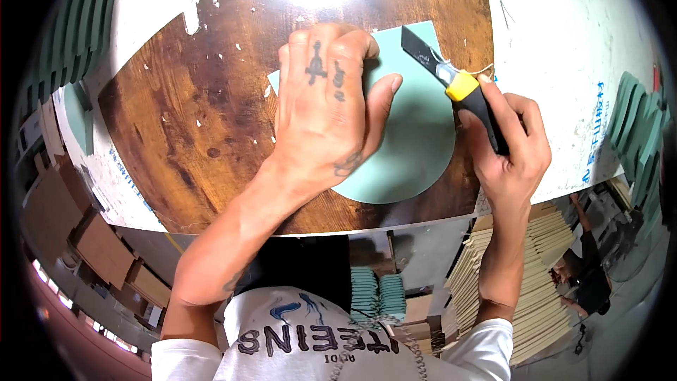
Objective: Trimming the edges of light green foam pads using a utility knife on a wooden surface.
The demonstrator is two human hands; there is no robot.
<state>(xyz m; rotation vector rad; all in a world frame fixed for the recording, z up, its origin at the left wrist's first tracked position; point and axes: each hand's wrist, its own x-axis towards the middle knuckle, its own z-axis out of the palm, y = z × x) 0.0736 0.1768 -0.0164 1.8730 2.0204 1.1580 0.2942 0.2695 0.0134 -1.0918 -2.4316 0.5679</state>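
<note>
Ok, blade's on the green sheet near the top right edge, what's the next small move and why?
Probably draw the utility knife down along the curved edge of the green sheet. The right hand has the blade at the top, and the left hand lies flat on the sheet.

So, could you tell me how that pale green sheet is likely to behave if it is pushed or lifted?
The pale green sheet lies flat and looks thin, so it would probably flex when lifted. It seems light, and the left hand is pressed flat on it beside the utility knife, so it might slide on the smooth brown board.
</note>
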